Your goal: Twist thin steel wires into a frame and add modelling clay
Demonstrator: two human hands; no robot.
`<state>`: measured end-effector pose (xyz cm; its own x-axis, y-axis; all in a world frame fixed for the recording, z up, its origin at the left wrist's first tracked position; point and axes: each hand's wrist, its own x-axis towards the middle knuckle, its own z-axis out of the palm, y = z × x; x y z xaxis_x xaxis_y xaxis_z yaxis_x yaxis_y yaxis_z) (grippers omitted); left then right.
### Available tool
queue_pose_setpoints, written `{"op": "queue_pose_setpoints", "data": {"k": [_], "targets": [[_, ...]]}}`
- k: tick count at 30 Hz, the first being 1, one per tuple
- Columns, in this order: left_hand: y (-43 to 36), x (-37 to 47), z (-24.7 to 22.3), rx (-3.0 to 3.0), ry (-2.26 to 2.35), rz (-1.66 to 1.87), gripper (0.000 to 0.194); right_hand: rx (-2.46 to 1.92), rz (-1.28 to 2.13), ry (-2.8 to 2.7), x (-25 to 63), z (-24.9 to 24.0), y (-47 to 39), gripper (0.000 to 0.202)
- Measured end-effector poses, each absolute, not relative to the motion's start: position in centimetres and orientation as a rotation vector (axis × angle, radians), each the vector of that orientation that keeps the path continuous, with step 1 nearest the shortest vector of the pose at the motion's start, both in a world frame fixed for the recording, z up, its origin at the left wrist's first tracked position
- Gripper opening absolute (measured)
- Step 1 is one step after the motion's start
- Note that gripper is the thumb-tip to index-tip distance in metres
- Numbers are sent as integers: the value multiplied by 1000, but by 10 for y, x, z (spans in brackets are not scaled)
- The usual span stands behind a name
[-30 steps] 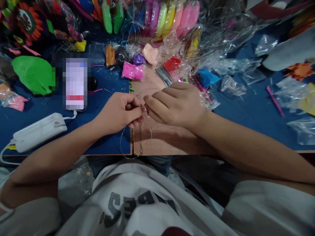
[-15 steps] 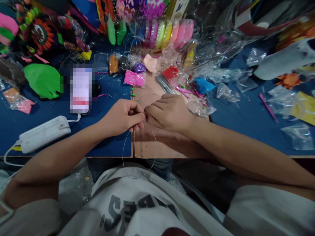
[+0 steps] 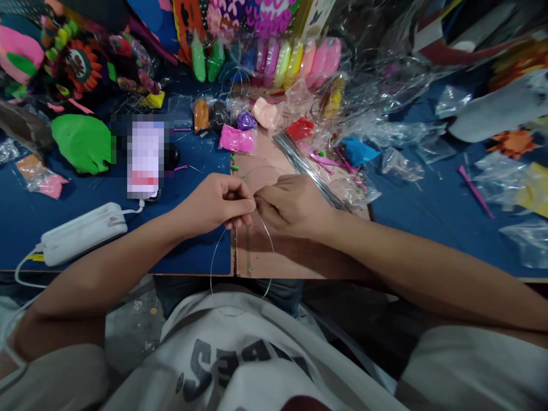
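Observation:
A thin wire (image 3: 271,242) is bent into a loop that hangs down from my fingers past the table's front edge. My left hand (image 3: 220,202) is closed in a pinch on the wire, thumb towards the other hand. Right against it, my right hand (image 3: 295,205) is closed too, fingers curled over and back of the hand up, gripping the wire near the same spot. The wire's ends are hidden between the fingertips. Behind the right hand lies a bundle of straight grey wires (image 3: 306,168) on the wooden board (image 3: 286,260).
Left of my hands are a phone (image 3: 146,154), a white power bank (image 3: 83,233) with its cable and a green clay lump (image 3: 83,142). Clay packets such as the pink one (image 3: 237,138) sit behind. Clear plastic wrappers (image 3: 402,162) and a purple tool (image 3: 476,191) are on the right.
The wire loop has swung a little and shows wider below the hands. My right hand has turned slightly, its fingers shifting at the pinch. The whole view has moved a little.

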<state>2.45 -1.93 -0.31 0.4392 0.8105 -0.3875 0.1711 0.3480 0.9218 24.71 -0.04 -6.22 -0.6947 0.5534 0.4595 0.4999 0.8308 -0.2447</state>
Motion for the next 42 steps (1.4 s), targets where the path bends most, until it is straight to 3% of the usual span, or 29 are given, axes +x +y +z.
{"op": "queue_pose_setpoints", "data": {"k": [7, 11, 23, 29, 42], "targets": [[-18, 24, 0, 1173, 1098, 596, 21, -985, 633, -2185, 254, -47, 1, 24], [-19, 24, 1, 1212, 1103, 548, 17, -908, 1074, -1988, 251, -45, 1, 23], [-16, 19, -2, 1358, 1056, 476, 10, -689, 1919, -1673, 254, -34, 14, 17], [-16, 20, -2, 1351, 1043, 484, 7, -764, 2004, -1562, 250, -35, 11, 13], [-16, 21, -4, 1323, 1107, 500, 8, -860, 1729, -1544, 244, -46, 4, 14]]}}
